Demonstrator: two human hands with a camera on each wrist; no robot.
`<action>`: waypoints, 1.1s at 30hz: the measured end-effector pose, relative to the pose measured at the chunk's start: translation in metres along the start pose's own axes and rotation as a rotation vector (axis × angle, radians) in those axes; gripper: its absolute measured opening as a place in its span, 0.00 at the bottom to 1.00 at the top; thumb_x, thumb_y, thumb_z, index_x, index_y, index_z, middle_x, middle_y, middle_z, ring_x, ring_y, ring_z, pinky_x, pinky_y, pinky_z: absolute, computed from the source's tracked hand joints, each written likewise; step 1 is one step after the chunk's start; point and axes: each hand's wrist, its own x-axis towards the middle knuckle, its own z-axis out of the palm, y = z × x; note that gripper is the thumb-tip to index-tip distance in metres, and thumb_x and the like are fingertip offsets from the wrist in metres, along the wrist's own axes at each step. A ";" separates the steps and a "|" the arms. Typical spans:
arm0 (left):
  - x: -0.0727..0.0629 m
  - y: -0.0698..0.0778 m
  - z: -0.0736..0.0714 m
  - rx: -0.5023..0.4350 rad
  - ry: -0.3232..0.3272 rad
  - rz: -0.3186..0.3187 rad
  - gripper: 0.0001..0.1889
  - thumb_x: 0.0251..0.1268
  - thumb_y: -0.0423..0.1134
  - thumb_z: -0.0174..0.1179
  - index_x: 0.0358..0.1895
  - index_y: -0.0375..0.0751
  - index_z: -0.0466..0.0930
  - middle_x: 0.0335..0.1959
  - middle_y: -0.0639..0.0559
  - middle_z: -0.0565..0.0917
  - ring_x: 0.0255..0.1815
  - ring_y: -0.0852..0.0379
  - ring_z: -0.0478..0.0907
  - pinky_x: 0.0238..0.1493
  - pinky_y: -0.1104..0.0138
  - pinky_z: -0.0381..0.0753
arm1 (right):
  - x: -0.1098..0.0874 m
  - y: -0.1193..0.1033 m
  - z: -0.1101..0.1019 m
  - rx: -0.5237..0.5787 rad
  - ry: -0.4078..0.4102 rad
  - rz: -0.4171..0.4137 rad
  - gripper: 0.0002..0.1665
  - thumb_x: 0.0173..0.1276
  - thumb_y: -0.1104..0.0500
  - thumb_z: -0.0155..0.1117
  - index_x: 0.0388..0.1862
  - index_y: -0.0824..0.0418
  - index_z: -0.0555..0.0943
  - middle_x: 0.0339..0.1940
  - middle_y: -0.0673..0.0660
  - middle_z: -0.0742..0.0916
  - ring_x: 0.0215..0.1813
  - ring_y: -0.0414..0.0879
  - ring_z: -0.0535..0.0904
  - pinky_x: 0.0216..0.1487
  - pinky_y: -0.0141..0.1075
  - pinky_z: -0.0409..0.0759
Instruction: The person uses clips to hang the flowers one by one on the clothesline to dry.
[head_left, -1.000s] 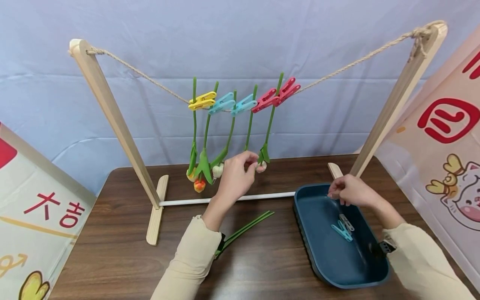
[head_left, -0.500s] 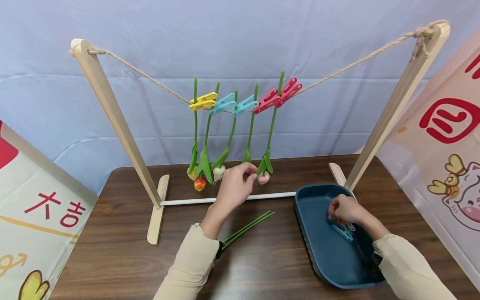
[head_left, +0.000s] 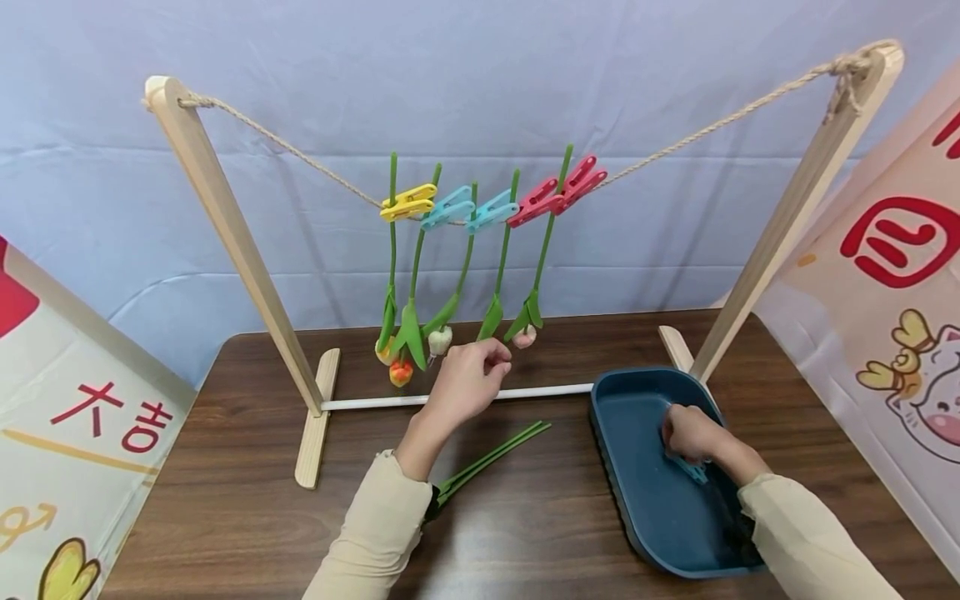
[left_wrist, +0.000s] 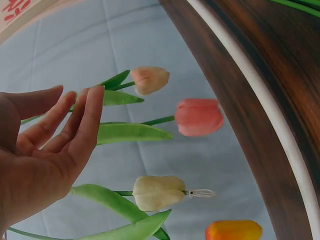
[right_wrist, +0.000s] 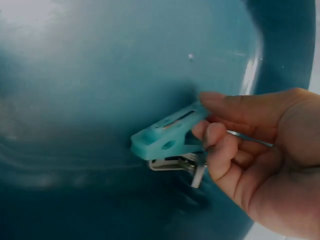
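Observation:
Bent at the knuckles, my left hand (head_left: 467, 379) is just below the hanging artificial tulips and holds nothing; its thumb and fingers are apart in the left wrist view. Nearest its fingertips are a pale peach tulip (left_wrist: 150, 80) and a pink tulip (left_wrist: 199, 117). A white tulip (left_wrist: 159, 193) with a small wire loop at its tip hangs lower in that view. Inside the blue tray (head_left: 611, 467), my right hand (head_left: 693, 433) pinches a light blue clothespin (right_wrist: 167, 131) between thumb and fingers. A pale grey clothespin (right_wrist: 167, 164) lies just under it, partly hidden.
A rope (head_left: 720, 129) runs between two wooden posts (head_left: 225, 221). Yellow (head_left: 408, 202), light blue (head_left: 491, 212) and red clothespins (head_left: 579, 185) hold upside-down tulips on it. Loose green stems (head_left: 495, 457) lie by my left wrist. A white rod (head_left: 543, 392) joins the posts low down.
My left hand has let go of the rightmost tulip and moved down. My right hand has moved from the tray's far end toward its middle and taken hold of the light blue clothespin.

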 end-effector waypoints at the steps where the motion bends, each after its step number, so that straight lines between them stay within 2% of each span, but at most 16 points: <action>1: 0.000 -0.001 0.000 0.008 -0.006 0.004 0.04 0.59 0.32 0.58 0.34 0.37 0.81 0.27 0.52 0.82 0.27 0.57 0.76 0.32 0.66 0.74 | 0.000 0.001 0.001 -0.005 -0.001 0.003 0.15 0.52 0.77 0.55 0.13 0.63 0.72 0.06 0.49 0.69 0.09 0.39 0.62 0.15 0.31 0.62; 6: -0.002 -0.005 0.002 0.023 -0.036 -0.012 0.03 0.59 0.32 0.59 0.34 0.38 0.81 0.25 0.53 0.81 0.26 0.58 0.75 0.31 0.66 0.73 | -0.002 0.001 0.003 -0.036 0.010 -0.001 0.15 0.51 0.78 0.52 0.13 0.63 0.72 0.08 0.50 0.71 0.10 0.39 0.61 0.14 0.30 0.62; 11: -0.004 -0.010 0.003 0.033 -0.068 -0.038 0.03 0.59 0.33 0.59 0.33 0.40 0.81 0.25 0.54 0.80 0.27 0.57 0.75 0.32 0.66 0.73 | 0.000 0.000 -0.001 -0.094 0.037 -0.061 0.15 0.48 0.77 0.50 0.11 0.61 0.73 0.09 0.49 0.72 0.13 0.40 0.60 0.17 0.31 0.60; 14: -0.005 -0.014 0.003 0.040 -0.080 -0.040 0.03 0.59 0.33 0.59 0.32 0.40 0.81 0.25 0.54 0.80 0.28 0.57 0.75 0.32 0.65 0.73 | 0.000 -0.004 -0.007 -0.093 0.049 -0.089 0.14 0.47 0.76 0.51 0.11 0.61 0.73 0.10 0.48 0.72 0.14 0.40 0.61 0.18 0.32 0.61; 17: -0.006 -0.018 0.004 0.042 -0.090 -0.039 0.03 0.59 0.33 0.59 0.32 0.40 0.81 0.25 0.53 0.80 0.29 0.56 0.76 0.33 0.65 0.73 | 0.000 -0.008 -0.016 -0.023 0.038 -0.109 0.12 0.46 0.76 0.52 0.14 0.62 0.74 0.11 0.49 0.74 0.13 0.40 0.64 0.17 0.32 0.64; 22: -0.009 -0.022 0.004 0.031 -0.112 -0.047 0.02 0.60 0.33 0.58 0.31 0.40 0.80 0.25 0.52 0.80 0.29 0.57 0.76 0.32 0.65 0.73 | -0.002 -0.011 -0.035 0.192 -0.043 -0.141 0.07 0.47 0.76 0.52 0.19 0.68 0.75 0.14 0.55 0.77 0.11 0.43 0.71 0.13 0.33 0.69; 28: -0.012 -0.025 0.009 0.014 -0.127 -0.048 0.02 0.59 0.33 0.59 0.31 0.40 0.80 0.27 0.51 0.82 0.26 0.59 0.76 0.29 0.67 0.72 | -0.004 -0.017 -0.052 0.365 -0.139 -0.156 0.03 0.54 0.75 0.51 0.25 0.74 0.74 0.19 0.62 0.80 0.18 0.48 0.78 0.19 0.38 0.77; 33: -0.014 -0.027 0.018 0.023 -0.146 -0.055 0.03 0.57 0.34 0.60 0.32 0.38 0.81 0.21 0.55 0.79 0.24 0.59 0.75 0.28 0.67 0.71 | -0.004 -0.026 -0.059 0.455 -0.174 -0.198 0.04 0.56 0.75 0.50 0.29 0.78 0.71 0.23 0.64 0.80 0.22 0.51 0.80 0.25 0.43 0.80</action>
